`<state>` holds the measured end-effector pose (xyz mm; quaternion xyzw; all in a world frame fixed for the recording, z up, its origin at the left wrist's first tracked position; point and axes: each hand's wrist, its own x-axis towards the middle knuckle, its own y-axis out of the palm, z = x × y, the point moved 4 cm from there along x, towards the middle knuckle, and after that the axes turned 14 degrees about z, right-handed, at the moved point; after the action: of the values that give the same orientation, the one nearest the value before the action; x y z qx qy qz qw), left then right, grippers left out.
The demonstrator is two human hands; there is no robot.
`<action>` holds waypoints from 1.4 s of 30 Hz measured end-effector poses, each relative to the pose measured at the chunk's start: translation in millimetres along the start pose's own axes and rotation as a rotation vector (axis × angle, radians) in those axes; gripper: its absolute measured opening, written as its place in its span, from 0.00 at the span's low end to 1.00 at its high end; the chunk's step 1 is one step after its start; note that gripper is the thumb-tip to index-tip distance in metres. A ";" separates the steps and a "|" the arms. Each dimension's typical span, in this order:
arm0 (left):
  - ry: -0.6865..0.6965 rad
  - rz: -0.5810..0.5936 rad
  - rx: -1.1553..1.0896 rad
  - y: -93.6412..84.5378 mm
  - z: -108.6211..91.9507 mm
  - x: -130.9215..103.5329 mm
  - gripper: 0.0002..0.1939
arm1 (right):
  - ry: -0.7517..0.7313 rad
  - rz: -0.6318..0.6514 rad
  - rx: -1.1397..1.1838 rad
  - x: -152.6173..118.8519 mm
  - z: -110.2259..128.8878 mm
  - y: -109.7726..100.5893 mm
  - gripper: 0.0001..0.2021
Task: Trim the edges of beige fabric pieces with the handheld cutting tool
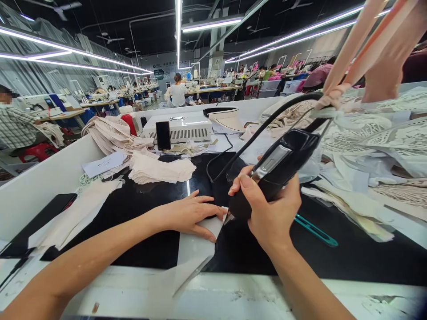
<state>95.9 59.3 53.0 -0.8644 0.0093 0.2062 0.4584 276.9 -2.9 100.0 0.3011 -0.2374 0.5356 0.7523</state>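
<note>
My right hand (276, 213) is wrapped round a black corded handheld tool (283, 160), which hangs from peach fabric strips (350, 58) at the upper right. The tool's lower end points down beside a thin white sheet (196, 253). On that sheet my left hand (195, 215) lies flat with its fingers spread, close to the tool's lower end. The sheet rests on a black mat (150, 244) and hangs past its front edge. How the tool's tip meets the sheet is hidden.
A stack of cream fabric pieces (160, 169) lies ahead, with a phone (163, 135) leaning on a white box (193, 126) behind. Teal snips (316, 231) lie right. Fabric piles (363, 133) fill the right side. A black cable loops over the mat. People sit farther off.
</note>
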 end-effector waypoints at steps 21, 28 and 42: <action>-0.014 0.007 -0.002 -0.9 0.5 -2.4 0.27 | -0.003 -0.006 0.003 -4.5 -0.3 5.5 0.27; -0.004 0.006 -0.040 -1.6 -0.4 -2.6 0.28 | 0.000 -0.004 0.002 -3.9 0.5 5.9 0.29; -0.010 0.010 0.028 3.1 3.7 -2.4 0.31 | 0.024 -0.011 -0.009 -3.8 1.2 5.4 0.30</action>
<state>91.7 60.1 49.6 -0.8568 0.0142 0.2126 0.4695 270.5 -5.0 99.4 0.2925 -0.2291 0.5339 0.7596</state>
